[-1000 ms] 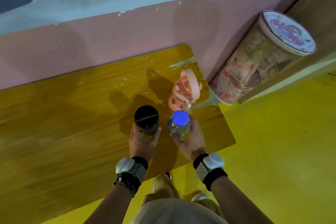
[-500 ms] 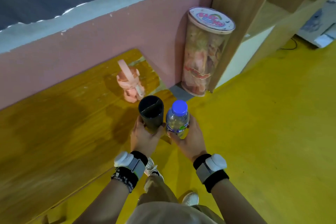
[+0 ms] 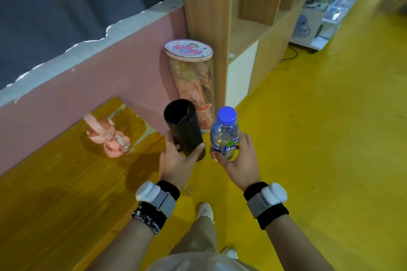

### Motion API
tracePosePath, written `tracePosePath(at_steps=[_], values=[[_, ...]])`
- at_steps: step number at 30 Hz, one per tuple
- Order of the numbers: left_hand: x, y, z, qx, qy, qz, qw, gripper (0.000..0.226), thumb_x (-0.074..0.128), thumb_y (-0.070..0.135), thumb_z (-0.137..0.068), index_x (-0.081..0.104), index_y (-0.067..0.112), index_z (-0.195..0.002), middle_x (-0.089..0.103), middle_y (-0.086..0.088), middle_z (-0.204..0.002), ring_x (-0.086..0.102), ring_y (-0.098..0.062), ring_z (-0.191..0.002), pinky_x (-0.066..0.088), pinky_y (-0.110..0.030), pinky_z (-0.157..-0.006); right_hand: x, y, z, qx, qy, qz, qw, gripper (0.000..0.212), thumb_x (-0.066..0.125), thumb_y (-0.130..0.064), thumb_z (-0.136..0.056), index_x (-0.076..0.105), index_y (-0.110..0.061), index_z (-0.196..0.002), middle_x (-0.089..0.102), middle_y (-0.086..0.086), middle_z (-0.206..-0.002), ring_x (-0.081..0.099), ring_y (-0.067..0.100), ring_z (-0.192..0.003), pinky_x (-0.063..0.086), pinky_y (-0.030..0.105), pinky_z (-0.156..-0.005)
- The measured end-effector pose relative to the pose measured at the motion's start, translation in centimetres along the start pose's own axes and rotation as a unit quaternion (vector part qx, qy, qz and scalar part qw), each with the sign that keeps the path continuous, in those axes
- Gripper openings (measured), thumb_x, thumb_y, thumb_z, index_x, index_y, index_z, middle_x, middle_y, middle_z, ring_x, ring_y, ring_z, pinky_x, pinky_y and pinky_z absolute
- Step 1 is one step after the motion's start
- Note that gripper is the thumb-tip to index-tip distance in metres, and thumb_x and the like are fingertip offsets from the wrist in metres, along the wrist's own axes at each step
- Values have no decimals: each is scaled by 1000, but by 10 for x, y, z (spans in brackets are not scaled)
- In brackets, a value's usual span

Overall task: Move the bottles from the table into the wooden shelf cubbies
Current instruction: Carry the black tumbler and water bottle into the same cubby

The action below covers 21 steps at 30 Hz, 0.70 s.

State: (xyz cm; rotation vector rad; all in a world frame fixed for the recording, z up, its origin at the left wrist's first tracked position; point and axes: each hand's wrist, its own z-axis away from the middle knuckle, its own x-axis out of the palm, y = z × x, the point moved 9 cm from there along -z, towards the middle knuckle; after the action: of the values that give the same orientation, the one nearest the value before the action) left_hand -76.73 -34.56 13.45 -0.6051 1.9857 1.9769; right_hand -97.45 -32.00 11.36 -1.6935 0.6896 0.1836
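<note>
Both bottles have left the surface (image 3: 66, 193) and swung toward the wooden shelf (image 3: 204, 17) at one o'clock; the pink bottle (image 3: 105, 136) stays at nine. The left hand (image 3: 176, 163), grip clamped low round the black tumbler (image 3: 184, 127), and the right hand (image 3: 242, 160), clamped round the blue-capped water bottle (image 3: 224, 136), hold both near upright at centre, palms facing, likely to slot straight into cubbies.

Pink bottle (image 3: 105, 136) at nine o'clock, a smear. Wooden shelf (image 3: 207, 17) at twelve, cut by the top edge. Clear bottle (image 3: 224, 134) label unreadable, base in right hand (image 3: 242, 160); black tumbler (image 3: 182, 125) foot half behind left hand (image 3: 176, 160).
</note>
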Motion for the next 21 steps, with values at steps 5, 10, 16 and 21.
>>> tracePosePath(at_steps=[5, 10, 16, 21], values=[[30, 37, -19, 30, -12, 3, 999, 61, 85, 44, -78, 47, 30, -124, 68, 1, -117, 62, -18, -112, 53, -41, -97, -39, 7, -27, 7, 35, -24, 999, 78, 81, -38, -79, 42, -17, -144, 52, -4, -128, 48, 7, -116, 46, 26, -95], [83, 69, -56, 34, -41, 28, 998, 63, 85, 38, -79, 52, 22, -131, 70, 2, -117, 62, -15, -111, 49, -27, -93, -82, 31, -76, 5, 56, 1, 998, 77, 81, -39, -80, 45, -13, -142, 55, 2, -130, 51, 9, -116, 49, 28, -94], [161, 113, -124, 26, -54, 57, 997, 66, 88, 33, -76, 55, 21, -132, 74, 0, -115, 70, -15, -104, 59, -40, -93, -136, 76, -166, 3, 66, 16, 998, 80, 78, -47, -80, 42, -16, -144, 53, 0, -131, 52, 11, -118, 53, 35, -95], [228, 148, -186, -14, -79, 91, 993, 67, 90, 41, -72, 57, 26, -129, 73, 5, -110, 70, -12, -102, 62, -49, -86, -180, 108, -243, 14, 63, 31, 997, 80, 77, -51, -79, 43, -18, -143, 54, -2, -129, 53, 11, -116, 54, 36, -93]])
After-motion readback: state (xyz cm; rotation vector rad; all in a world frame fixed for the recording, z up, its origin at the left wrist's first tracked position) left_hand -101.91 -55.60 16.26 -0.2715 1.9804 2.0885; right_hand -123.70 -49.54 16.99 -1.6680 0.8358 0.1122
